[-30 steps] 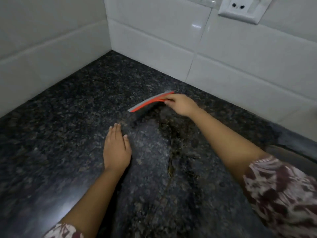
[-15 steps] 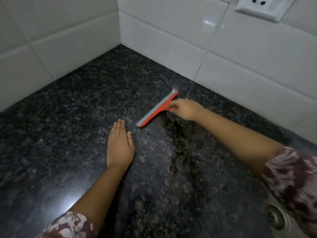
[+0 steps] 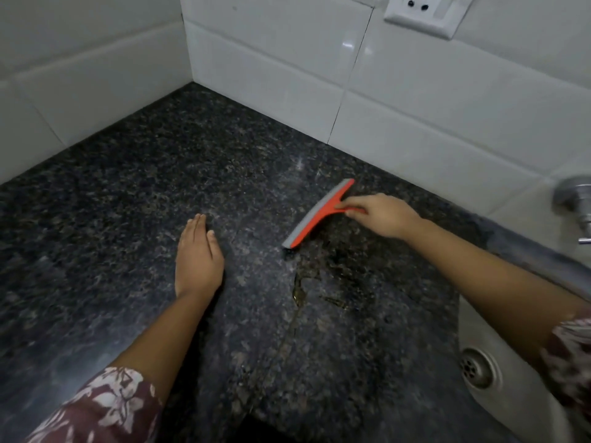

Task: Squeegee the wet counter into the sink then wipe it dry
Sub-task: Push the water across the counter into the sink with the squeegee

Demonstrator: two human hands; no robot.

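Observation:
A dark speckled granite counter fills the view. My right hand grips the handle of an orange and grey squeegee, whose blade rests slanted on the counter. Just in front of the blade lies a streak of water, running toward the counter's near edge. My left hand lies flat on the counter to the left, fingers together, holding nothing. The steel sink with its drain shows at the lower right, partly hidden by my right arm.
White tiled walls meet in a corner behind the counter. A white wall socket sits at the top right. A chrome tap sticks out at the right edge above the sink.
My right hand has pulled the squeegee toward the sink side, with its blade lowered onto the counter. The view has shifted so the sink and tap show. My left hand stays flat.

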